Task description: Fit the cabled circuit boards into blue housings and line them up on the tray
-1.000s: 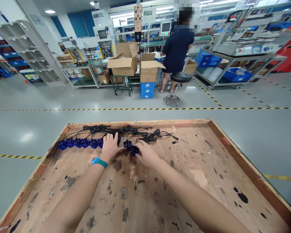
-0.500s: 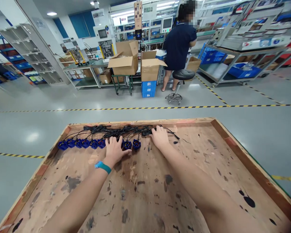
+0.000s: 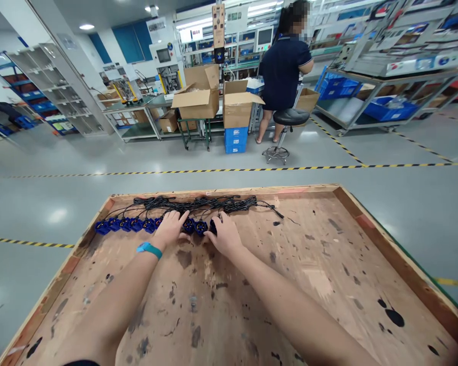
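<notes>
A row of blue round cable-end parts (image 3: 136,224) lies along the far side of a shallow wooden tray, each with a thin black lead. Behind them stretch bundled black cables (image 3: 198,204). My left hand (image 3: 170,229), with a teal band on its wrist, rests over the middle of the row. Its thumb and index finger are apart beside a blue part (image 3: 188,226), and the palm hides others. At the row's right end, the fingers and thumb of my right hand (image 3: 226,235) close around the last blue part (image 3: 212,225), which is mostly covered.
The wooden tray (image 3: 282,284) has raised rims and dark stains. Beyond it, a person (image 3: 284,71) in dark clothes stands by a black stool (image 3: 291,117). Cardboard boxes (image 3: 238,109), blue crates (image 3: 235,141) and a trolley (image 3: 389,86) stand across the floor.
My right hand has come from the black cables down and left to the last blue part. My left hand has shifted slightly left. The right-hand blue parts sit closer to the row.
</notes>
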Demonstrator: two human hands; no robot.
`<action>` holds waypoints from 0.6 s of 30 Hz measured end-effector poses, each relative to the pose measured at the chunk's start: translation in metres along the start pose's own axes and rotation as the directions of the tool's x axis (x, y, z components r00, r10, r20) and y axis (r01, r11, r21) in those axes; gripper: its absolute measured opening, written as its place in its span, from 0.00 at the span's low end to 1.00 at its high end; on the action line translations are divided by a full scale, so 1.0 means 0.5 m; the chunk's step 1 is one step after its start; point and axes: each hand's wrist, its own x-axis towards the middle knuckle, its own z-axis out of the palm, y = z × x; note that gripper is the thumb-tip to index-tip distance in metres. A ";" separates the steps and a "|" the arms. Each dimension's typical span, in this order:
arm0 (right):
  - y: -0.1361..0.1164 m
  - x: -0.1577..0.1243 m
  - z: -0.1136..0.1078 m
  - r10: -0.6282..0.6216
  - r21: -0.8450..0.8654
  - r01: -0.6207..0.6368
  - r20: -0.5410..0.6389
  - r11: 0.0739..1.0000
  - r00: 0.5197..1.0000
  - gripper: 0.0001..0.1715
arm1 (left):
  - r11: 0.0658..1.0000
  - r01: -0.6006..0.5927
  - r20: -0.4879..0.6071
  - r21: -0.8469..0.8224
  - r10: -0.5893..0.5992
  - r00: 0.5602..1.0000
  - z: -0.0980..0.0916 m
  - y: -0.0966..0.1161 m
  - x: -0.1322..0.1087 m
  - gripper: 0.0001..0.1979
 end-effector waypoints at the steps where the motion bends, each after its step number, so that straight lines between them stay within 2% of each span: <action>1: -0.005 -0.001 0.003 0.014 0.003 -0.014 -0.014 1.000 1.000 0.23 | 1.000 -0.012 -0.001 0.012 0.012 1.000 -0.001 0.001 0.003 0.48; 7: -0.028 -0.002 0.018 0.024 0.010 -0.024 0.010 1.000 1.000 0.19 | 0.997 -0.022 -0.026 0.074 0.024 0.999 -0.015 0.013 0.002 0.37; 11: -0.035 -0.034 0.010 0.046 0.020 -0.045 -0.027 0.999 0.999 0.20 | 0.997 -0.012 -0.079 0.080 0.018 0.997 -0.030 0.040 -0.004 0.41; 13: -0.034 -0.098 0.007 0.117 0.053 -0.114 -0.075 0.992 0.990 0.23 | 0.996 -0.050 -0.127 0.068 0.058 0.990 -0.035 0.066 -0.001 0.43; 14: -0.032 -0.147 0.008 0.170 0.081 -0.162 -0.099 0.983 0.981 0.25 | 0.995 -0.082 -0.147 0.059 0.090 0.985 -0.036 0.080 0.003 0.43; 16: -0.020 -0.278 0.017 0.269 0.136 -0.251 -0.143 0.958 0.952 0.27 | 0.988 -0.148 -0.169 0.046 0.154 0.973 -0.036 0.108 0.013 0.42; 18: 0.006 -0.440 0.028 0.306 0.173 -0.272 -0.213 0.947 0.928 0.26 | 0.984 -0.174 -0.185 0.041 0.179 0.966 -0.033 0.130 0.024 0.37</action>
